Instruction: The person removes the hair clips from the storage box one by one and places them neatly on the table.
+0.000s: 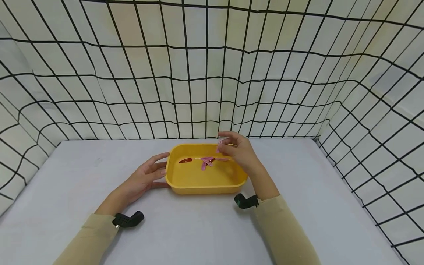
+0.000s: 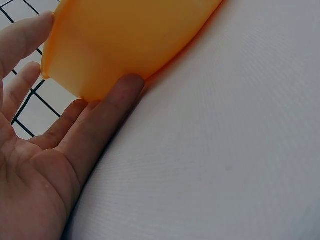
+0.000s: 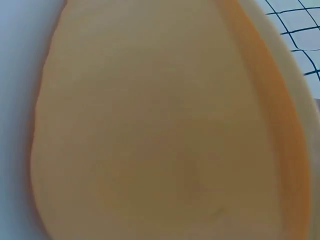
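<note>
A yellow plastic tub [image 1: 198, 182] with rounded corners stands on the white table. Inside, toward the far side, lie several slim pink pieces [image 1: 207, 160] in a loose cluster, and a shiny dark red piece [image 1: 186, 160] lies to their left. They are too small to name by kind. My left hand [image 1: 147, 175] rests against the tub's left end; the left wrist view shows its fingers stretched along the outer wall [image 2: 115, 45]. Over the tub's far right part, my right hand [image 1: 240, 151] pinches a small pink piece [image 1: 219, 146] between thumb and fingers.
Black netting [image 1: 207, 79] in front of white cloth rises behind the table and along both sides. White cloth covers the table [image 1: 185, 228]. A dark wrist-worn device [image 1: 128, 219] sticks out from the left wrist, and another device [image 1: 246, 201] from the right.
</note>
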The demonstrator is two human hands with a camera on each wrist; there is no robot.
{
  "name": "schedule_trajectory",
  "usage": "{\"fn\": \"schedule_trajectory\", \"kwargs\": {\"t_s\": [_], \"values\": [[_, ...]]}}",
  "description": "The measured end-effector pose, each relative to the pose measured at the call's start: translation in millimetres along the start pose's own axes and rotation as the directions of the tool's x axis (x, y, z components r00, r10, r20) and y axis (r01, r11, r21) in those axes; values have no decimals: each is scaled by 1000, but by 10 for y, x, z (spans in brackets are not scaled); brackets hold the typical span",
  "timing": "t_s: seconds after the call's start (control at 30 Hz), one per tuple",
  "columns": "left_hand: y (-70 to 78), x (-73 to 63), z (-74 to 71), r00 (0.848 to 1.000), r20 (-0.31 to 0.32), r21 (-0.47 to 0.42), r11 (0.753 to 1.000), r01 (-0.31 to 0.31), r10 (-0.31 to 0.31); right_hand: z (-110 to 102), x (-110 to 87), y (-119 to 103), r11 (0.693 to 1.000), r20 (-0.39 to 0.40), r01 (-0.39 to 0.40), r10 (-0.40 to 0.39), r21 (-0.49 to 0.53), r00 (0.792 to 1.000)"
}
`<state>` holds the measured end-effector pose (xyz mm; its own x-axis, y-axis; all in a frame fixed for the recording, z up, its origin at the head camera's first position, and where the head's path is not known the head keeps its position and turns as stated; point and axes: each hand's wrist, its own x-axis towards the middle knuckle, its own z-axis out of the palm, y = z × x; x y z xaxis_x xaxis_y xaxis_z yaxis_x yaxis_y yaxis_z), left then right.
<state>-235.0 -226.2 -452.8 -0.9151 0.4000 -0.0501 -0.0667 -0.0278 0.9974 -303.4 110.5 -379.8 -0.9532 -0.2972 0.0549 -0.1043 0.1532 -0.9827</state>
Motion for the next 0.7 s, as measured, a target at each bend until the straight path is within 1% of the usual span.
{"fn": "schedule_trajectory", "kwargs": {"t_s": [0.17,0.3,0.53,0.7], "values": [[3,5,-10,1000,2,3,1000,-3,3,-162,-64,-11,998,-12,-5,5,-58,1000],[5,3,-21,1000,2,-2,1000,-4,4,-294,-127,16,996,-46,-19,15,-87,999],[-12,-6,-20,1000,-9,0,1000,9,-9,-455,-184,59,996,-97,-51,44,-73,994],[-11,-9,-18,1000,-9,6,1000,12,-12,-562,-183,75,997,-111,-48,41,-66,993]]}}
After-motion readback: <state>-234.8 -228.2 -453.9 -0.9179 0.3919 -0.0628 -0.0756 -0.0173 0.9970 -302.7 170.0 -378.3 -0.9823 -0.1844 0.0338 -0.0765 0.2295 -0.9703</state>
